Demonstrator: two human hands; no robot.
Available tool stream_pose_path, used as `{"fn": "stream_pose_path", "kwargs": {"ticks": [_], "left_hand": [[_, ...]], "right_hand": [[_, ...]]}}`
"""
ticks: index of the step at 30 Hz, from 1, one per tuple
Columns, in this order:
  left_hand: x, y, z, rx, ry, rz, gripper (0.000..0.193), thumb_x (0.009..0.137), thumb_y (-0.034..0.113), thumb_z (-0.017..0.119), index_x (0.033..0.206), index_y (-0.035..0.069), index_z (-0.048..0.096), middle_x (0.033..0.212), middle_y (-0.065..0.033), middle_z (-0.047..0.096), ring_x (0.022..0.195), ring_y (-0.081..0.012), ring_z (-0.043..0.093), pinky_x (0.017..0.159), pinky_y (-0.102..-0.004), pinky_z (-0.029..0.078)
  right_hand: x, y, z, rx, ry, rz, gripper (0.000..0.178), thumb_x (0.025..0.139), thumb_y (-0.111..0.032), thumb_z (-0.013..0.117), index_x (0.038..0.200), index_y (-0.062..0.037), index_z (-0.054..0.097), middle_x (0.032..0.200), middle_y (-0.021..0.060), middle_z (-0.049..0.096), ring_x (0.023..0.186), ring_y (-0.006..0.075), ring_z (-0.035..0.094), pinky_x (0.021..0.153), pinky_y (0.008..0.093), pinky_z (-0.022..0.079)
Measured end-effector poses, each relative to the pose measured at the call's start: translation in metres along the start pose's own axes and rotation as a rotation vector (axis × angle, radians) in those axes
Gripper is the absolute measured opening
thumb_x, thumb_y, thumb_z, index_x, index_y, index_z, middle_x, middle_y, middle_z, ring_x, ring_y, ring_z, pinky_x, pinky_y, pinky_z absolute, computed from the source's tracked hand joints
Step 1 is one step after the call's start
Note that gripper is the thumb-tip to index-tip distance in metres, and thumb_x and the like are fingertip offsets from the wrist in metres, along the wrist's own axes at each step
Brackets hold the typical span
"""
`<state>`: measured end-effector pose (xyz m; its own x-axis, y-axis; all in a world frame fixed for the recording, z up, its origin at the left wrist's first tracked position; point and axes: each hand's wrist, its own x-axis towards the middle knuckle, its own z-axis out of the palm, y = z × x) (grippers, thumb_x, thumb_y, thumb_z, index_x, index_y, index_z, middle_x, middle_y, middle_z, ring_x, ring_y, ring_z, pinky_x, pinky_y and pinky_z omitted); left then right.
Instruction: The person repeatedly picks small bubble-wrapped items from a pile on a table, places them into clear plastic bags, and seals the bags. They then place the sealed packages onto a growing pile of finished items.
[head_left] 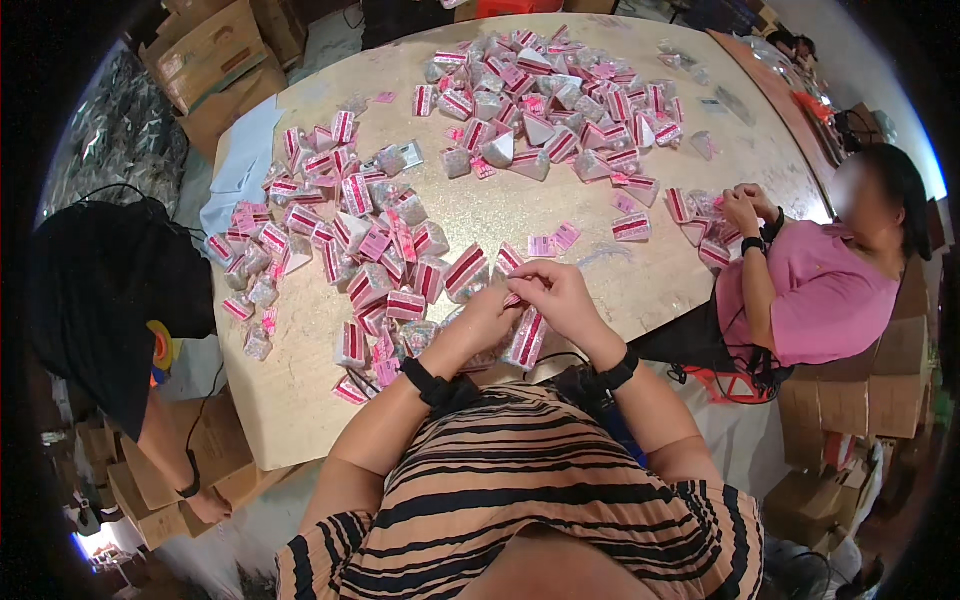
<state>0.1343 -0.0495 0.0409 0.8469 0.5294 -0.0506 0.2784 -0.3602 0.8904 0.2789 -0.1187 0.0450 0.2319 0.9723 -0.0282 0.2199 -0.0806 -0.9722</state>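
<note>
Close to my body at the table's near edge, my left hand (487,322) and my right hand (562,302) meet with their fingers closed. Between their fingertips shows a small dark-pink piece (514,299), mostly hidden, so its kind is unclear. Just below the fingers is a white, wedge-shaped packet with a red stripe (526,341), like a slice of cake. Another striped wedge packet (466,272) sits right beyond my left hand. Left of my hands spreads a heap of such packets (369,286) in clear wrap, with pink tags (375,245) among them.
A larger pile of wedge packets (540,105) covers the far part of the table (300,410). At right, a person in a pink shirt (825,285) handles more packets. Another person in black (120,310) leans at left. Cardboard boxes (210,65) stand around.
</note>
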Motion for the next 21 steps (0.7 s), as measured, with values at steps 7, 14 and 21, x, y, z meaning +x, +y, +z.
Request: {"fn": "stream_pose_path", "kwargs": {"ticks": [7,14,21], "left_hand": [[0.005,-0.032,0.014,-0.022,0.016,0.016,0.024,0.082,0.014,0.055,0.099,-0.003,0.058,0.092,-0.0252,0.061,0.089,-0.0394,0.058,0.076,-0.0415,0.047],[0.004,-0.029,0.015,0.028,-0.067,-0.05,0.027,0.083,0.017,0.057,0.104,-0.001,0.058,0.097,-0.0249,0.06,0.092,-0.039,0.058,0.078,-0.0411,0.046],[0.005,-0.034,0.004,-0.205,0.001,0.171,0.043,0.084,0.018,0.062,0.122,0.003,0.048,0.102,-0.0124,0.061,0.083,-0.0244,0.061,0.075,-0.0345,0.047]], "right_hand": [[0.003,0.0,0.0,-0.03,-0.064,0.045,0.016,0.081,-0.011,0.065,0.087,0.0038,0.066,0.069,0.0042,0.064,0.061,0.0069,0.057,0.055,0.0219,0.045],[0.009,0.0,-0.002,-0.188,-0.118,0.064,0.014,0.079,-0.011,0.064,0.076,0.0031,0.063,0.063,0.0042,0.061,0.056,0.0071,0.055,0.05,0.0226,0.043],[0.009,0.025,0.009,0.085,0.141,0.023,0.016,0.081,-0.012,0.063,0.08,0.0037,0.062,0.06,0.0036,0.058,0.054,0.0077,0.051,0.049,0.0248,0.04]]}}
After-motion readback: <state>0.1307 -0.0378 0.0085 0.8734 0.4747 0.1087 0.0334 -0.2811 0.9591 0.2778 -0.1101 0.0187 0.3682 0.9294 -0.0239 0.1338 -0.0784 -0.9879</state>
